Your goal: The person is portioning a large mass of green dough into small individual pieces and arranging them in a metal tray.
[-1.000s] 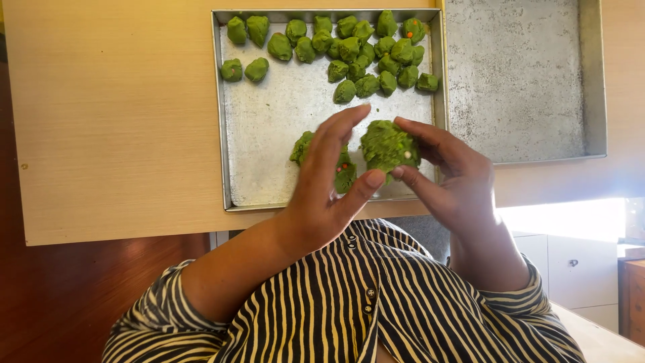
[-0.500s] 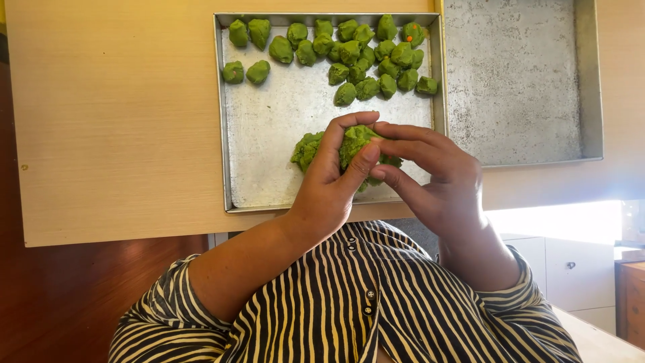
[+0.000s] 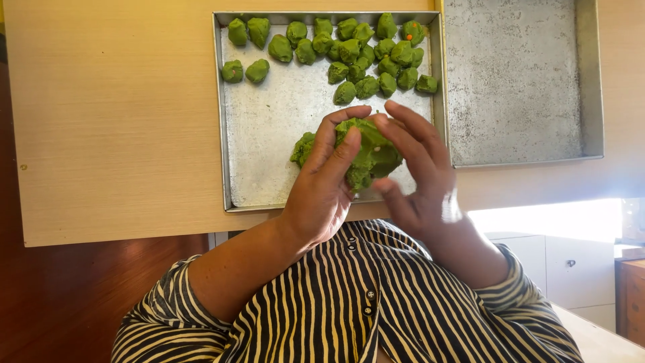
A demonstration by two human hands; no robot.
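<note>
A large lump of green dough (image 3: 368,149) is pressed between both my hands above a square metal tray (image 3: 269,148). My left hand (image 3: 321,188) cups its left side, fingers curled over the top. My right hand (image 3: 416,176) holds the right side with fingers spread. A smaller bit of green dough (image 3: 302,148) shows just left of my left hand, over the tray. Several small green dough pieces (image 3: 349,50) lie along the tray's far part, two of them (image 3: 244,70) apart at the left.
A second metal tray (image 3: 517,87) lies to the right, touching the first. Both sit on a light wooden tabletop (image 3: 114,114). White cabinets (image 3: 557,262) and dark wood flooring (image 3: 60,296) show below the table edge.
Both hands have closed more tightly around the dough lump, the right fingers wrapping further over it. The lump has turned slightly between the palms.
</note>
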